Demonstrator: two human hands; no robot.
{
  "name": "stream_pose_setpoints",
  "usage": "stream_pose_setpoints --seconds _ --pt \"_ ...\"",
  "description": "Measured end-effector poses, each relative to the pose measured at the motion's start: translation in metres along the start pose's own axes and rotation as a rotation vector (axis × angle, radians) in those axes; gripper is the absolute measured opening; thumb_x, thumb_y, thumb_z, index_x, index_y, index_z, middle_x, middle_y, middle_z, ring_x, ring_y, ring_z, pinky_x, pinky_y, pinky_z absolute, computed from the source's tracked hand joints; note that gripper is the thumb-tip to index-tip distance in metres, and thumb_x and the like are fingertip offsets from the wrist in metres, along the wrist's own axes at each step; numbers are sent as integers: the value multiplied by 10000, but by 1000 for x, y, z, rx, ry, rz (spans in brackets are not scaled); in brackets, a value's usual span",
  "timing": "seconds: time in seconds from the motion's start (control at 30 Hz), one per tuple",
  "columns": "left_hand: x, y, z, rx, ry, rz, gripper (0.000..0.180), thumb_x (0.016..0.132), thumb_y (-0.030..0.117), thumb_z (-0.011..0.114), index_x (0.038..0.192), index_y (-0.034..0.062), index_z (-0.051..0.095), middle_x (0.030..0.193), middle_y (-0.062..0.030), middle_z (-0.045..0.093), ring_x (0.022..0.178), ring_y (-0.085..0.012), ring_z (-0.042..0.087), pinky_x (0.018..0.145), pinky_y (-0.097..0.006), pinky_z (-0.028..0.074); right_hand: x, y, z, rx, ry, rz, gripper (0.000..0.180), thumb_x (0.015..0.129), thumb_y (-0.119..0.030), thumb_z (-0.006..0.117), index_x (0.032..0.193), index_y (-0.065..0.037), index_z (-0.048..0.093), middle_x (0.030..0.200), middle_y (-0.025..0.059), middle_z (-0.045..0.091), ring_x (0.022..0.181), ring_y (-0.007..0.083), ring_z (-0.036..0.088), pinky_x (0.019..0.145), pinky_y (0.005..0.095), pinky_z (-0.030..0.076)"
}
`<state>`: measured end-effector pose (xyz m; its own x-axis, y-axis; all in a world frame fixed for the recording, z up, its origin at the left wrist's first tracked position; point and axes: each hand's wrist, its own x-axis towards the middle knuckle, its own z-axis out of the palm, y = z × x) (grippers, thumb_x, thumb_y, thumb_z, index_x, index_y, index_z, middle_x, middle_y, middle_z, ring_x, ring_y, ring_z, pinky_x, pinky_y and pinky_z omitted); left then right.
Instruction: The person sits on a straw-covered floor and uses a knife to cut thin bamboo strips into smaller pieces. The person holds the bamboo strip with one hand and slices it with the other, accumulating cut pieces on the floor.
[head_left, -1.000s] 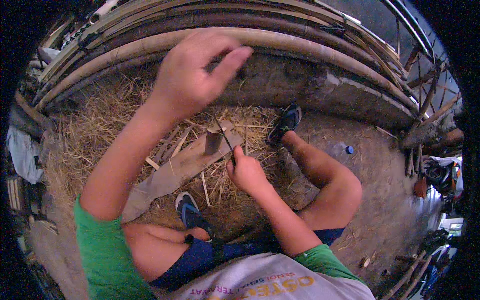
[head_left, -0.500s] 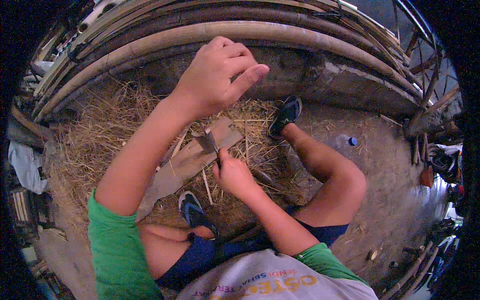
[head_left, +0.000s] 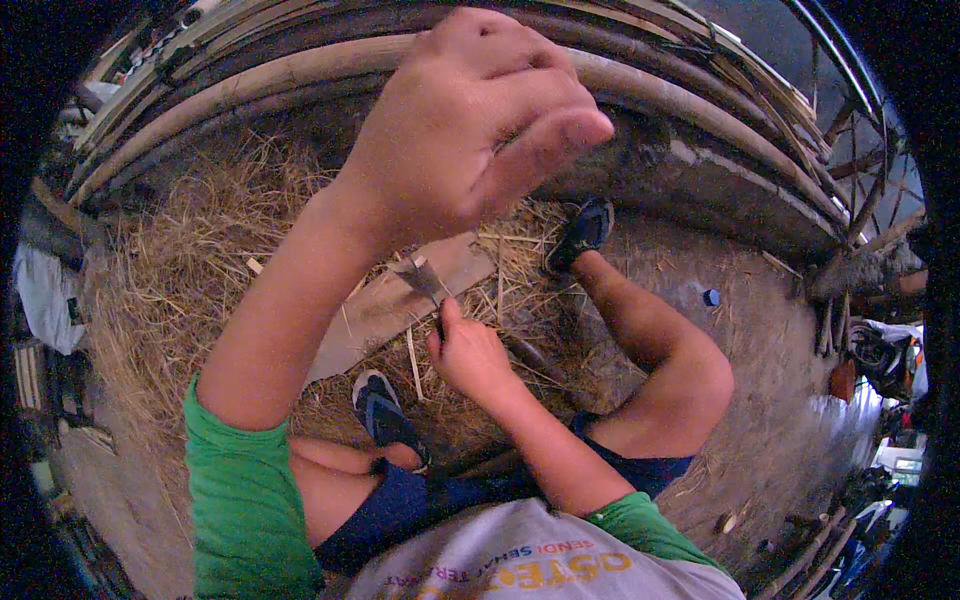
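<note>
Your right hand, frame centre, is clenched on a knife w/ blade up; left hand, upper centre, pinches sth too thin to see. A slip could cut your fingers.

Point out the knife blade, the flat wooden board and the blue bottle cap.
knife blade (head_left: 422,280), head view, on the flat of the metal.
flat wooden board (head_left: 380,310), head view, on its bare middle face.
blue bottle cap (head_left: 711,297), head view, on its top.

I sit on the dirt floor of a rustic bamboo workshop. Long bamboo poles curve before me, and dry shavings litter the ground.
</note>
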<state>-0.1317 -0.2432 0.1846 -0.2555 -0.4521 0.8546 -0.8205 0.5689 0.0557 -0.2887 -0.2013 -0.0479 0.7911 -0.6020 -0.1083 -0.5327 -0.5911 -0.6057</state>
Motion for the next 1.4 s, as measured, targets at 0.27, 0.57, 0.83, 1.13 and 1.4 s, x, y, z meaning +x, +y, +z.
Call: stream_pose_setpoints --seconds 0.27,0.57,0.83,1.13,1.4 --pt "-74 -22 26 76 -126 62 433 1008 439 448 918 122 729 940 -83 690 973 -303 592 935 -501 411 0 2 0 -57 -28 32 364 907 -230 601 1138 -6 430 743 290 650 706 495 641 670 580 523" --pt "-151 -31 81 160 -608 -177 435 1005 440 437 823 171 727 836 -55 664 910 -266 579 843 -450 391 3 15 12 -92 -7 48 359 903 -248 602 1113 -9 435 766 299 655 743 511 640 700 597 514" --pt "-164 -24 74 192 -881 -300 463 1020 417 396 823 162 727 862 -65 664 901 -276 558 827 -442 381 7 10 9 -68 56 3 376 909 -261 607 1148 -15 454 804 297 662 769 505 649 715 596 524" --pt "-127 -24 62 272 -446 -25 400 988 413 433 833 223 749 821 -62 651 877 -273 561 840 -459 374 -7 9 10 -55 -1 41 375 894 -239 625 1154 -16 474 817 297 664 791 495 652 737 585 527" --pt "-182 -14 78 55 -901 -323 454 999 434 443 786 151 727 825 -68 676 882 -276 571 834 -463 371 -1 6 2 -103 -79 81 362 891 -254 632 1125 -28 473 874 305 668 828 499 651 769 584 525"
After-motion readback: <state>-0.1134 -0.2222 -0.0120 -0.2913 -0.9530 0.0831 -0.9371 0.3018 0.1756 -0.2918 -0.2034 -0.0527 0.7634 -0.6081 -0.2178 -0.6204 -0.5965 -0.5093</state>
